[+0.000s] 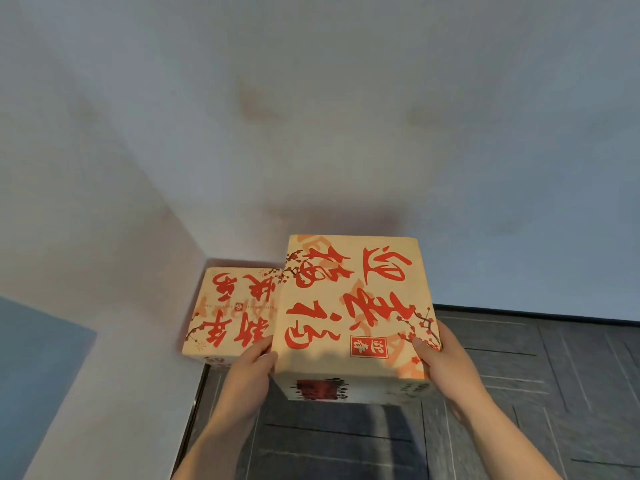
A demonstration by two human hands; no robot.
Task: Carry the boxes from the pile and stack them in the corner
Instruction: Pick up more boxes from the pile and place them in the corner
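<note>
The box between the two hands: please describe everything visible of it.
The held box looks like cardboard, cream-coloured, with large red brush characters, plum-blossom twigs and a red seal on its top; the near side bears a dark red label. It is closed and level. The left hand grips its left side and the right hand its right side, thumbs on top. It hangs over the dark floor, right of the corner box; whether they touch is unclear.

The held box [353,306] hides part of the corner box [228,306], whose small print blurs.
</note>
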